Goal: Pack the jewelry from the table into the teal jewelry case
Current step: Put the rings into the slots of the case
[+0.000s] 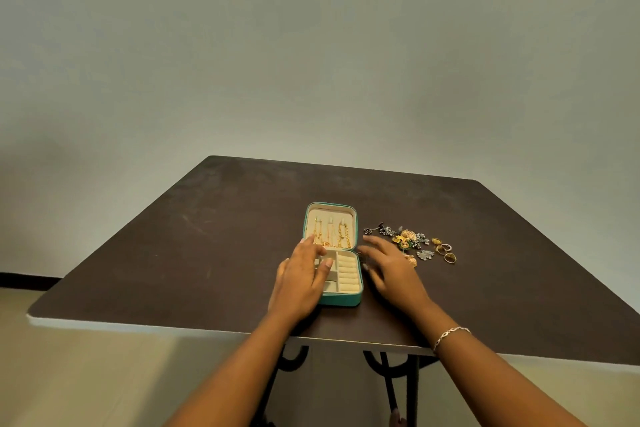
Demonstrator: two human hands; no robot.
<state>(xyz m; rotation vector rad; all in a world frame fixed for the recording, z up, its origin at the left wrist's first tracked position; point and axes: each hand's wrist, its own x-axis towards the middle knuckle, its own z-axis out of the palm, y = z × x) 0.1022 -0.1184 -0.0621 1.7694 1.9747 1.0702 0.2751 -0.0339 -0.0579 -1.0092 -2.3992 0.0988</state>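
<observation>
Left hand (301, 282), fingers straight, lies flat over the left compartments of the open teal jewelry case (343, 300). Right hand (389, 269), fingers spread and holding nothing, sits just beside its right wall. Loose jewelry (408, 240) lies further right on the surface (207, 236). Advised: steady the case and pinch single pieces.

Teal jewelry case (341, 300): one
Gold chains (330, 236) in its lid: three, as far as shows
Rings (450, 257) on the worktop (207, 236): about three
Tangled ornaments (405, 237): too small to count
Hands: two, left hand (301, 282) and right hand (391, 270)
Bracelet (450, 334): one
</observation>
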